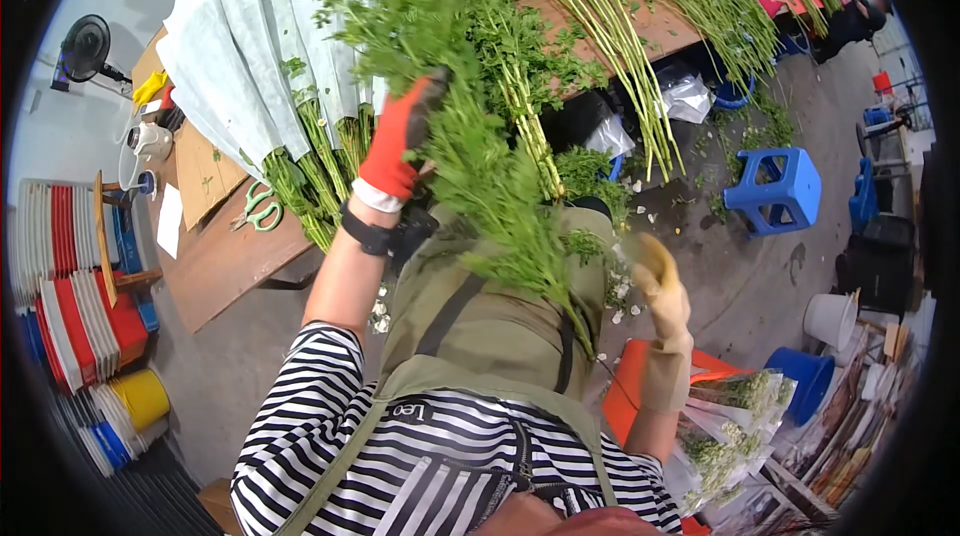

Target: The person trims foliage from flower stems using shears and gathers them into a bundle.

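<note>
My left hand (405, 134), in a red work glove with a dark palm, is closed around a leafy green stem bunch (491, 198). The bunch hangs slantwise before my olive apron (480, 333), cut ends pointing down to the right, and is blurred in parts. My right hand (660, 273), in a cream rubber glove, is raised right of the apron, apart from those stem ends. Motion blur hides whether its fingers hold anything. Beyond my left hand, flower bunches in white paper sleeves (236, 63) lie on the table (217, 266). Green-handled scissors (262, 207) rest below them.
Long bare stems (637, 78) overhang the table's edge. A blue plastic stool (776, 191) stands on the littered floor to the right. Near my right elbow are wrapped flowers (727, 446) and a blue bucket (802, 382). A wall fan (86, 48) and stacked crates (90, 326) are at left.
</note>
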Demonstrator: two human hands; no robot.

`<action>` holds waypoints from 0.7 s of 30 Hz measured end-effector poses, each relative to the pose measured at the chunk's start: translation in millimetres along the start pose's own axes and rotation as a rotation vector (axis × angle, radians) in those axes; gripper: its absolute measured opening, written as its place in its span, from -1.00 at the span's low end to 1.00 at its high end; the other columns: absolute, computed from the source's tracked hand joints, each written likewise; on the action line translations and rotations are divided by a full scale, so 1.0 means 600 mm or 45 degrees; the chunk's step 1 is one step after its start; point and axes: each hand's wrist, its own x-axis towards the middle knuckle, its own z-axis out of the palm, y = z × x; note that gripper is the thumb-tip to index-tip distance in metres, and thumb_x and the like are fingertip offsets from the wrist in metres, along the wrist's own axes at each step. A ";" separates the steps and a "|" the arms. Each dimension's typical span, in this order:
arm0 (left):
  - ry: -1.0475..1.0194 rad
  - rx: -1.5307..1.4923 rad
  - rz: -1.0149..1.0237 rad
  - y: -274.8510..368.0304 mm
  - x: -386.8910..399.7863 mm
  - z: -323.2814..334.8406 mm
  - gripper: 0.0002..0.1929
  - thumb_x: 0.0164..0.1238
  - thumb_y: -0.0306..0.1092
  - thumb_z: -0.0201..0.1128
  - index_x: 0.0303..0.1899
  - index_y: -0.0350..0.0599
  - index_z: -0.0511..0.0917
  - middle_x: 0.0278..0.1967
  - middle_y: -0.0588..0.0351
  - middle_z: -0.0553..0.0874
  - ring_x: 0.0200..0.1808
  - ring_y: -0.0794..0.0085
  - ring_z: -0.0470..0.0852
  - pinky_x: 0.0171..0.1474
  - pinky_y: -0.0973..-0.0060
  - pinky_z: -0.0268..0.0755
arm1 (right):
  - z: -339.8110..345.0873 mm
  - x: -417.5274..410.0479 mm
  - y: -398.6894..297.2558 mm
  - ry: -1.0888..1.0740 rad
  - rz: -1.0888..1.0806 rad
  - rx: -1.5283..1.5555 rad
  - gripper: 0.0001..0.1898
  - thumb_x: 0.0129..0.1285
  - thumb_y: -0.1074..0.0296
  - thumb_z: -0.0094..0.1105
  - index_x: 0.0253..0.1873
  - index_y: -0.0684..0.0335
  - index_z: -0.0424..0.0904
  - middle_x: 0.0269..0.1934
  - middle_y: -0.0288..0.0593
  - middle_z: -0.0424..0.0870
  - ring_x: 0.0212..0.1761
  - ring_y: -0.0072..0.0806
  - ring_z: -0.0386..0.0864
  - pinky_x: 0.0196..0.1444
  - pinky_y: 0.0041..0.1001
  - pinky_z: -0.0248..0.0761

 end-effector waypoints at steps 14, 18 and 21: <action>-0.208 0.212 0.154 0.059 -0.091 0.113 -0.58 0.82 -0.30 0.22 0.49 -0.30 0.62 0.39 0.00 0.80 0.38 0.24 0.77 0.48 0.31 0.54 | 0.190 0.022 -0.060 -0.146 0.020 0.621 -0.69 0.46 0.31 0.65 0.15 0.31 0.80 -0.07 -0.42 0.79 -0.12 -0.69 0.64 -0.03 -0.54 0.54; -0.263 0.642 0.460 0.055 -0.065 0.106 -0.50 0.80 -0.28 0.25 0.57 -0.30 0.52 0.42 0.00 0.78 0.31 0.26 0.80 0.43 0.39 0.56 | 0.205 0.011 -0.055 -0.048 -0.108 0.026 -0.71 0.43 0.31 0.64 0.06 0.39 0.83 -0.10 -0.38 0.85 -0.15 -0.71 0.66 -0.01 -0.58 0.53; -0.283 1.105 0.152 0.043 -0.054 0.107 -0.52 0.76 -0.37 0.26 0.55 -0.30 0.53 0.41 0.00 0.77 0.28 0.30 0.82 0.39 0.41 0.61 | 0.205 0.022 -0.049 0.094 0.069 0.269 -0.76 0.53 0.39 0.49 0.14 0.42 0.81 -0.05 -0.25 0.90 -0.10 -0.60 0.75 0.05 -0.55 0.59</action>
